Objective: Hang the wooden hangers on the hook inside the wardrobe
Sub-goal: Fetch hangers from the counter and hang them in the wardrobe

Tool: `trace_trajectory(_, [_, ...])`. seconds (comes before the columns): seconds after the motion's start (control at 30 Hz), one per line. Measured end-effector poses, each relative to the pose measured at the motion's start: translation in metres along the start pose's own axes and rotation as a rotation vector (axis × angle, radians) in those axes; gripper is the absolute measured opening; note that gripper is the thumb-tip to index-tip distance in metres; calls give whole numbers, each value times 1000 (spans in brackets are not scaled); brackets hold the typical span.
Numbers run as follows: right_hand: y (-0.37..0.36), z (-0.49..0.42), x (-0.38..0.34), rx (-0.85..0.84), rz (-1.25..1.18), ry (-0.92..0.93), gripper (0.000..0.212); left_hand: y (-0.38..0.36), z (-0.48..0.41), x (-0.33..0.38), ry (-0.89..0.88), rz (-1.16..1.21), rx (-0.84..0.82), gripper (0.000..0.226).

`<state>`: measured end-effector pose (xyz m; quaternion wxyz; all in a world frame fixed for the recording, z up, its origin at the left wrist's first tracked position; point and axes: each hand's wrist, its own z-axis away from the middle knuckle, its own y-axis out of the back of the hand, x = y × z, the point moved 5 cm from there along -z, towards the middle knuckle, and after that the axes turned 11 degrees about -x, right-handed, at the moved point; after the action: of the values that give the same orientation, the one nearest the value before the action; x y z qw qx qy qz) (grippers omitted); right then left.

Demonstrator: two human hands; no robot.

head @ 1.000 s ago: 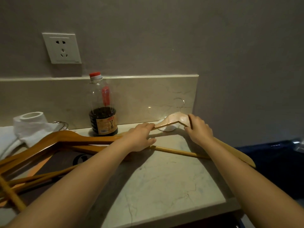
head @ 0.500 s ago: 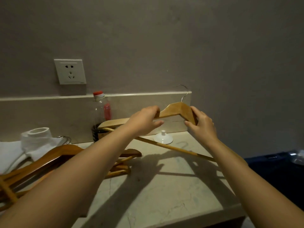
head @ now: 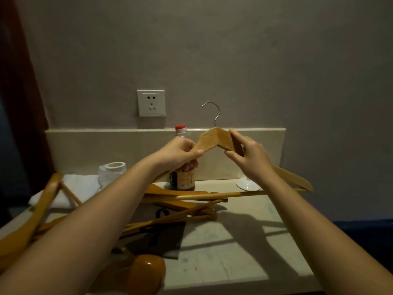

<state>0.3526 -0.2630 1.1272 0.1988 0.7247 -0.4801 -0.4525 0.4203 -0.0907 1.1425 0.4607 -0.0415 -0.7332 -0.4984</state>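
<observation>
I hold one wooden hanger [head: 214,139] in the air above the marble counter [head: 223,248], its metal hook pointing up. My left hand [head: 180,153] grips its left shoulder. My right hand [head: 247,156] pinches the right shoulder near the peak. Its right arm and lower bar stick out past my right wrist. Several more wooden hangers [head: 182,206] lie in a loose pile on the counter's left half, under my left forearm. No wardrobe or hook is in sight.
A dark sauce bottle [head: 184,179] with a red cap stands at the backsplash behind my left hand. A white suction cup [head: 247,185] sits to its right. A toilet roll [head: 111,173] and white cloth [head: 63,191] lie far left. A wall socket [head: 151,102] is above.
Both hands have lifted the hanger off the counter and raised it upright, its hook now clear above the backsplash. My view has pulled back and swung left, showing more of the pile.
</observation>
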Motion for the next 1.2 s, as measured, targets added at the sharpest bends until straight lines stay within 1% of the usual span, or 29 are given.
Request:
trace_trajectory(0.1, [-18, -6, -30, -25, 25, 42, 61, 25, 31, -19, 19, 38, 87, 18])
trace_trajectory(0.2, [-40, -7, -61, -64, 96, 62, 60, 50, 61, -39, 33, 80, 232, 17])
trace_trajectory(0.3, [-60, -4, -95, -18, 116, 118, 56, 70, 89, -59, 32, 97, 368, 15])
trace_trajectory(0.37, [-77, -1, -117, -12, 76, 160, 46, 88, 110, -76, 42, 102, 480, 15])
trace_trajectory(0.43, [-95, 2, -135, -48, 10, 206, 29, 105, 132, -94, 48, 129, 580, 13])
trace_trajectory(0.5, [-117, 5, -150, -157, -36, 235, 16, 119, 153, -108, 46, 131, 643, 13])
trace_trajectory(0.53, [-129, 7, -158, -246, -33, 233, 14, 125, 163, -114, 48, 120, 666, 14])
trace_trajectory(0.63, [-173, 16, -180, -533, 29, 218, 16, 139, 190, -129, 57, 81, 713, 16])
trace_trajectory(0.73, [-207, 31, -205, -677, 11, 257, 17, 151, 211, -141, 69, 35, 765, 11])
trace_trajectory(0.8, [-224, 44, -219, -746, -49, 265, 18, 157, 222, -150, 78, 62, 814, 9])
trace_trajectory(0.9, [-243, 57, -239, -817, -59, 300, 24, 166, 237, -158, 78, 129, 883, 12])
trace_trajectory(1.07, [-269, 73, -272, -924, -78, 281, 51, 179, 252, -160, 66, 197, 920, 16])
trace_trajectory(1.2, [-277, 80, -288, -950, -89, 290, 64, 186, 257, -154, 50, 196, 926, 14])
